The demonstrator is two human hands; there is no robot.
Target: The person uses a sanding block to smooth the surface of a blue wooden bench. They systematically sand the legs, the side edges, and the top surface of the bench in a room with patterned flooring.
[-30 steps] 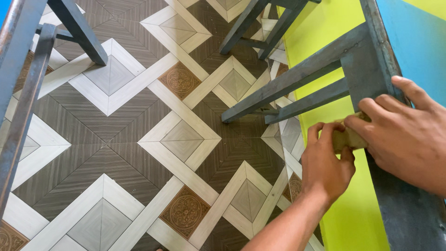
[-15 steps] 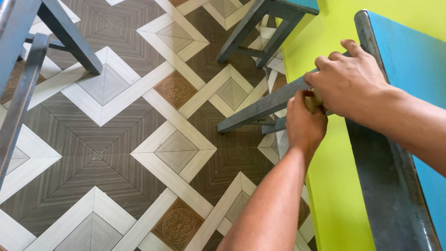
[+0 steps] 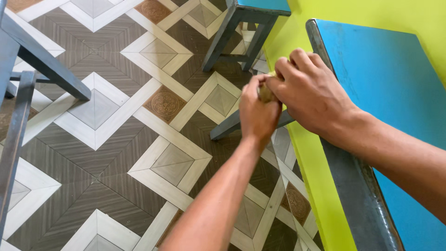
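Observation:
My left hand (image 3: 258, 114) and my right hand (image 3: 311, 93) are pressed together around a small tan block (image 3: 265, 94), most of it hidden by the fingers. Both hands hover over the grey edge (image 3: 353, 186) of a blue-topped bench (image 3: 390, 83) that is tipped against a yellow-green wall (image 3: 316, 176). A grey leg of the bench (image 3: 224, 130) sticks out to the left, just under my left wrist. My right forearm lies across the blue surface.
A second grey stool with a blue top (image 3: 251, 18) stands at the upper middle. Grey furniture legs (image 3: 42, 65) cross the left side. The floor (image 3: 139, 139) is patterned tile in brown, grey and white diamonds.
Both hands have moved up and left along the bench edge and closed together on the tan block. The view has shifted, so the bench now sits further right.

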